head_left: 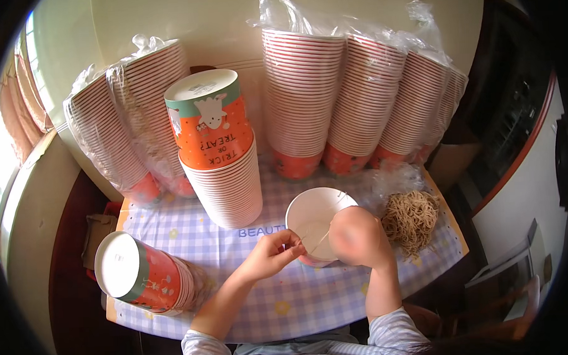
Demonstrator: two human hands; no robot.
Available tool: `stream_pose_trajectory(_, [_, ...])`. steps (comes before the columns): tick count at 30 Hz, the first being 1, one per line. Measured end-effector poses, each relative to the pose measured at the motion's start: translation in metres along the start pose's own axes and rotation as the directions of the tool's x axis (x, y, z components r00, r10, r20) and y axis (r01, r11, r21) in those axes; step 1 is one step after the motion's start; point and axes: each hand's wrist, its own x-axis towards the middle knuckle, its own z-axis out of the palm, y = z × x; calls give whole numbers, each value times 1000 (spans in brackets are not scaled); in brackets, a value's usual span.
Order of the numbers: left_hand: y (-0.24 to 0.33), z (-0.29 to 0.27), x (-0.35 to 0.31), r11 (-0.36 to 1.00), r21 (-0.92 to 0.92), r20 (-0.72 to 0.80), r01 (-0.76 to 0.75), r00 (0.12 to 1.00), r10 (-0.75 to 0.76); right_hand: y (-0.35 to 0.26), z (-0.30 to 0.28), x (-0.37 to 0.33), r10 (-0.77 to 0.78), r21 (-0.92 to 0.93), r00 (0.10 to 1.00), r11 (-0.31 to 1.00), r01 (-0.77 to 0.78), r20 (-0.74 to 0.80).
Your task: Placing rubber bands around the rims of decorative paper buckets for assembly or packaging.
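One string [322, 240] is pinched in the left hand [275, 254], the right hand [360, 237] too blurred to tell, the bundle [412, 220] at three o'clock of the cup [305, 209] likely for reach.

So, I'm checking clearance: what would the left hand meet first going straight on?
Probably the open paper tub; depth is unclear, so passing above it, the left hand might meet the right hand.

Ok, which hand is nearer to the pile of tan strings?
Right. The right hand is just left of the pile of tan strings; the left hand is farther left, across the open white-lined cup.
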Motion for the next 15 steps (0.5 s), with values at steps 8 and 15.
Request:
stream_pose_trajectory(8, [9, 9, -2, 966, -259, -67, -20, 998, 2, -11, 8, 1, 1, 225, 1000, 974, 1, -9])
stream_pose_trajectory(15, [33, 18, -12, 950, 254, -27, -182, 980, 196, -11, 21, 0, -4, 212, 1000, 977, 2, 7])
